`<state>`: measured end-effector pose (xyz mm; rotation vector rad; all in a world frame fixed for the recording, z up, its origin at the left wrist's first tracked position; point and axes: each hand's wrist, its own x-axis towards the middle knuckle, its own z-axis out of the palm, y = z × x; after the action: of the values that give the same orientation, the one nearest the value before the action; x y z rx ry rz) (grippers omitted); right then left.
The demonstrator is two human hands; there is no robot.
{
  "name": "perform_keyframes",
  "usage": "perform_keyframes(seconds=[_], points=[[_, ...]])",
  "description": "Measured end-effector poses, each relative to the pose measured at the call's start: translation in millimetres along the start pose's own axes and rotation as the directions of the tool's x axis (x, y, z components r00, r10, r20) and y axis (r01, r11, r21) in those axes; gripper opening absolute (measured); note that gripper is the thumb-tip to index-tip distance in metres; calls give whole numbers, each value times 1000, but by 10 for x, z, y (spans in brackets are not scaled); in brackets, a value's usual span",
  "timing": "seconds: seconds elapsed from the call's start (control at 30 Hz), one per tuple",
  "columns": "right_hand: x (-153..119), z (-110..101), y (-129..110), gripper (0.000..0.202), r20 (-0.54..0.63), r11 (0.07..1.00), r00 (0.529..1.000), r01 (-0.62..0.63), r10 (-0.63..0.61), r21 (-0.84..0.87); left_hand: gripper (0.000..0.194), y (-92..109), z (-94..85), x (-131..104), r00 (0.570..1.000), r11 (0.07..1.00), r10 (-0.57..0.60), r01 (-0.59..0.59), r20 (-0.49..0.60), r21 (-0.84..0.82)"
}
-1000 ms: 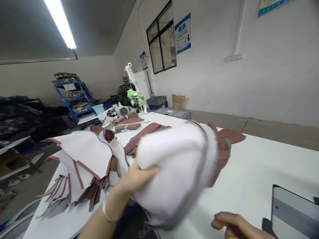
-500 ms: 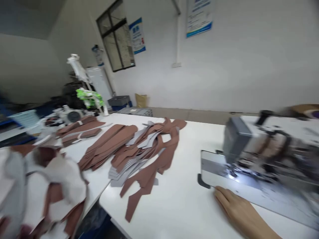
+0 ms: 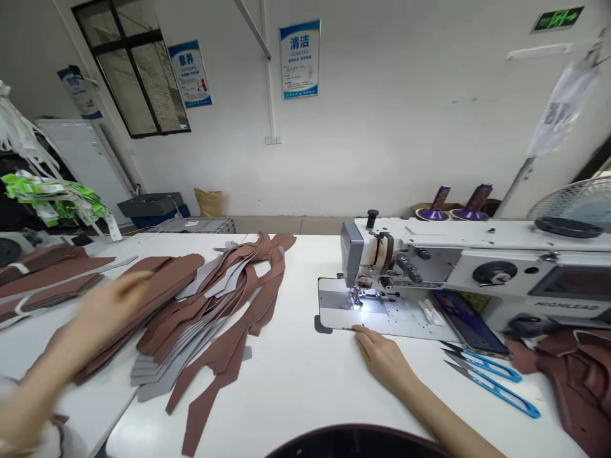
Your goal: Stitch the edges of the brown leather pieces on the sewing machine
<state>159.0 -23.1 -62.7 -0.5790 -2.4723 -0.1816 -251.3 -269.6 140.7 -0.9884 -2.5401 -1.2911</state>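
White desk (image 3: 291, 394), lit evenly, backed by a pale wall (image 3: 382, 133) with posters (image 3: 300, 60) and a dark-framed window (image 3: 138, 76). Machine (image 3: 429, 228) on the right side, its arm running left to right, needle end leftward, lamp lit over the plate (image 3: 334, 312). Brown strips (image 3: 174, 273) stacked at left, long axis slanting from near left to far right; cut pieces (image 3: 238, 337) just beside them, same slant. Left hand (image 3: 102, 315) over the strips, blurred; cannot tell whether its fingers grip anything. Right hand (image 3: 386, 362) at the plate's near edge, fingers close together, any pinch not visible. One second earlier the left hand held a white panel; that panel is gone from it, and the view has swung right.
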Motion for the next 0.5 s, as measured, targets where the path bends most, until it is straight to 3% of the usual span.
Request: perform_keyframes(seconds=[0.1,0.2,0.27,0.37,0.5], points=[[1,-9,-2,33,-29,1000,1000,-8,8,-1,26,18,780,-54,955,983,135,-163,264,88],[-5,4,6,33,-60,1000,998,-13,14,20,32,150,1641,154,929,944,193,-264,316,199],[-5,16,15,33,-72,1000,997,-16,17,21,29,215,2041,357,916,914,209,-308,343,266],[1,28,31,34,-78,1000,997,-22,22,5,21,237,2399,575,863,874,209,-376,460,309],[9,29,42,32,-69,1000,997,-27,28,16,26,176,2677,611,812,849,113,-378,572,369]])
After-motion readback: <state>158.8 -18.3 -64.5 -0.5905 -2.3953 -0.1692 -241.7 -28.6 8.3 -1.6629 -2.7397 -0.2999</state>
